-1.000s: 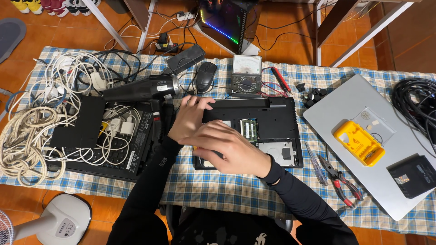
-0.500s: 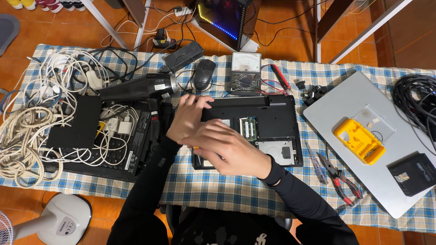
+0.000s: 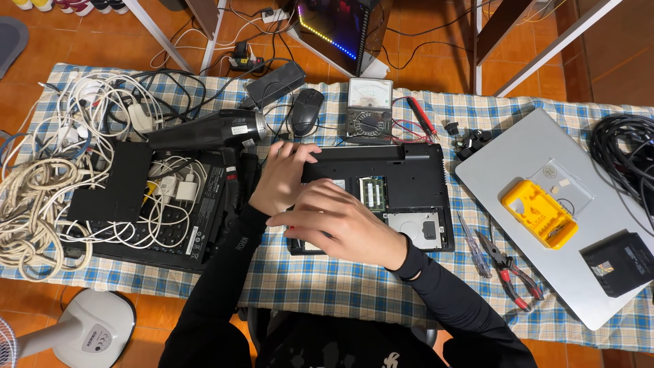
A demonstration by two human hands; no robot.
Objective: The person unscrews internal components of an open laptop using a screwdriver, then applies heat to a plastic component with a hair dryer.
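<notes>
Directly under both hands [image 3: 320, 204]: opened laptop [image 3: 409, 184].

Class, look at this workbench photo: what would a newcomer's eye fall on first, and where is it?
First, the two hands at the centre: the left hand and the right hand rest on an opened black laptop base on the checked tablecloth. Next, the bright yellow case on the silver laptop lid at the right. At the left lies a big tangle of white cables.
</notes>
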